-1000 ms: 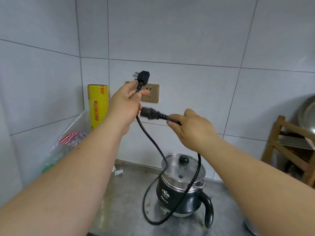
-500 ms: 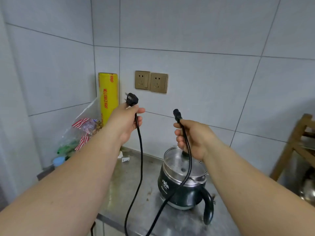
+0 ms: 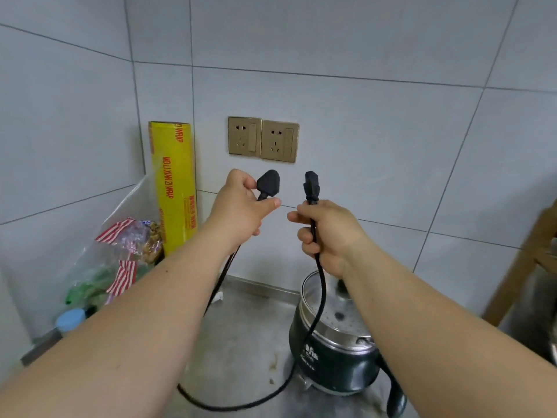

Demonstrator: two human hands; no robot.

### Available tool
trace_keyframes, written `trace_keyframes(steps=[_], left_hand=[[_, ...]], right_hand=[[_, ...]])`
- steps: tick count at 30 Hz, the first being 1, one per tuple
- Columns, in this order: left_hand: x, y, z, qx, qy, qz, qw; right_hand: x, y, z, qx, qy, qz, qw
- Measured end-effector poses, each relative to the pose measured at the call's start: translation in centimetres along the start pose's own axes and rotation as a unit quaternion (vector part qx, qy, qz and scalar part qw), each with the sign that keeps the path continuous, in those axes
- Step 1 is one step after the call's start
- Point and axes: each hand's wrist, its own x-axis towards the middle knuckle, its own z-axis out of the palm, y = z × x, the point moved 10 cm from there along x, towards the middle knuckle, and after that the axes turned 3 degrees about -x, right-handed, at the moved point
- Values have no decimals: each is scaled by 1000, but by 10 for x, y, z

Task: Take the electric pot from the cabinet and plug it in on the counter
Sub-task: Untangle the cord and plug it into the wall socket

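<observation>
Electric pot [image 3: 334, 360]: dark green body, steel rim, glass lid with dark knob, black handle at its right; upright on the steel counter [image 3: 241, 342], below the right hand's fingers [image 3: 304, 236]

Power cord [image 3: 319, 300]: black, detached from the pot. Wall plug [image 3: 269, 183] just above the left hand's fingers [image 3: 245, 182], pinched at its neck. Appliance connector [image 3: 311, 186] pointing up just above the right fingers, cord gripped beneath it. Slack hangs from both hands, looping on the counter left of the pot

Two gold wall sockets [image 3: 262, 139] above both hands, unplugged
</observation>
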Motion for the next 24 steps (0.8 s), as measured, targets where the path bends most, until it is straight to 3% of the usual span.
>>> trace_keyframes(steps=[6,9,12,18,21,22,24], left_hand=[[47,-30,13,-149,-103,-46,982],[76,-35,9,-124,-75,-10,989],[94,-42,24,-130,-94,-6,987],[129,-67,49,-217,-66,-120,966],[143,-70,64,-266,-71,-129,953],[146,-72,69,-282,-69,-138,947],[150,-79,75,-316,-56,-162,933]], right_hand=[[38,1,6,29,100,20,994],[50,4,4,32,139,21,990],[58,4,-2,22,172,11,985],[71,-17,-8,-8,215,-32,976],[80,-49,-5,-164,236,-75,955],[84,-63,-1,-268,236,-103,928],[94,-89,22,-482,209,-204,826]])
